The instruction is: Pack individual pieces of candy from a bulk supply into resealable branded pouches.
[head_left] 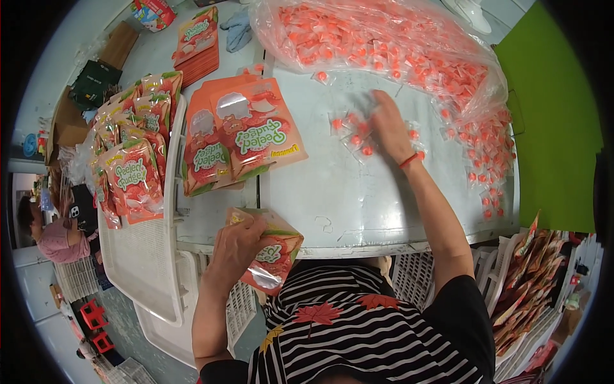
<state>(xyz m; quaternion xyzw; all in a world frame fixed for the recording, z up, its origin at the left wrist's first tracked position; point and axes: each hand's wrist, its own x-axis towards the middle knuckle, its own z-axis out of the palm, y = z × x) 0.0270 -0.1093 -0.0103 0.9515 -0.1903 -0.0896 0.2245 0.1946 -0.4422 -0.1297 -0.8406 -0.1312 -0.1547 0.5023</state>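
My left hand (pixel 236 248) grips a red and pink candy pouch (pixel 276 257) at the near edge of the table, the pouch tilted and hanging partly over the edge. Whether its top is open I cannot tell. Over the tabletop my right hand (pixel 391 131), with a red band on its wrist, hovers at a small group of clear-wrapped red candies (pixel 353 136). Its fingers are smeared by motion, and anything in them is hidden. Flat pouches (pixel 259 131) of the same kind lie overlapping in a pile, left of the middle.
A big clear plastic bag (pixel 384 41) full of wrapped candies lies at the back, with loose candies (pixel 480 153) spilling along the right side. A white crate (pixel 137 246) holding filled pouches (pixel 131 176) stands left. Another pouch stack (pixel 197 48) and a blue cloth (pixel 237 31) sit far left.
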